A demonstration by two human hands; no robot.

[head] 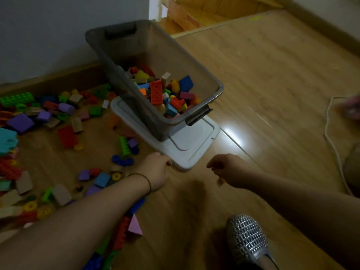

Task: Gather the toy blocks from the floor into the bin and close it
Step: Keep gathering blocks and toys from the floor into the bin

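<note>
A translucent grey bin (196, 61) stands open on its white lid (194, 137), which lies flat on the wooden floor. Several coloured toy blocks (167, 94) fill the bin's bottom. Many more blocks (64, 117) lie scattered on the floor to its left and under my left forearm. My left hand (155, 170) is by the lid's near corner with fingers curled, fingertips at the lid's edge. My right hand (228, 170) hovers just right of that corner, fingers curled down; a small tan blur shows beneath it.
A grey wall and skirting run behind the blocks at the left. A silver slipper (247, 238) sits at the bottom right. A white cable (331, 137) trails along the right side. A blurred hand (350, 110) shows at the right edge. Wooden steps (194, 14) rise behind the bin.
</note>
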